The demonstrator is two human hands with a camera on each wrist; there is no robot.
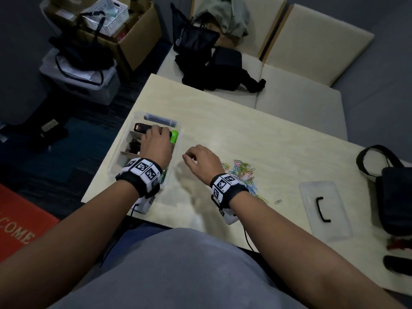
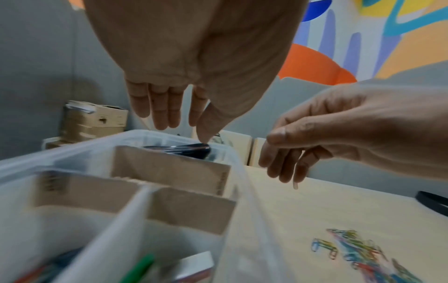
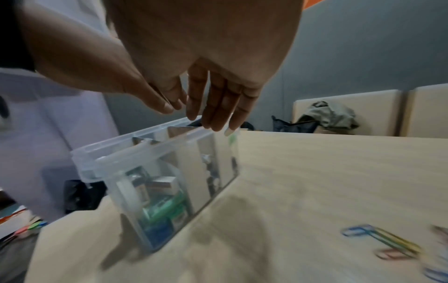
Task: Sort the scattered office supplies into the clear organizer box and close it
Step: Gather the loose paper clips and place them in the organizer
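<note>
The clear organizer box [image 1: 136, 114] stands lidless at the table's left end, split by cardboard dividers [image 2: 169, 168]. It holds a black item [image 1: 140, 128], a green highlighter [image 1: 174, 136] and small boxes [image 3: 162, 184]. My left hand [image 1: 156, 133] hangs over the far compartment with straight fingers [image 2: 162, 114]; its thumb tip touches the black item [image 2: 186, 151]. My right hand [image 1: 189, 158] hovers empty just right of the box [image 3: 116, 159], with straight fingers [image 3: 218, 107] above the rim. A pile of coloured paper clips [image 1: 243, 175] lies on the table behind the right wrist.
The clear lid [image 1: 334, 226] with a black handle lies on the table's right part, and one stray clip [image 1: 278, 201] lies to its left. A black bag [image 1: 392, 192] sits at the right edge. Bags and clothes lie on the cream sofa [image 1: 289, 101] beyond the table.
</note>
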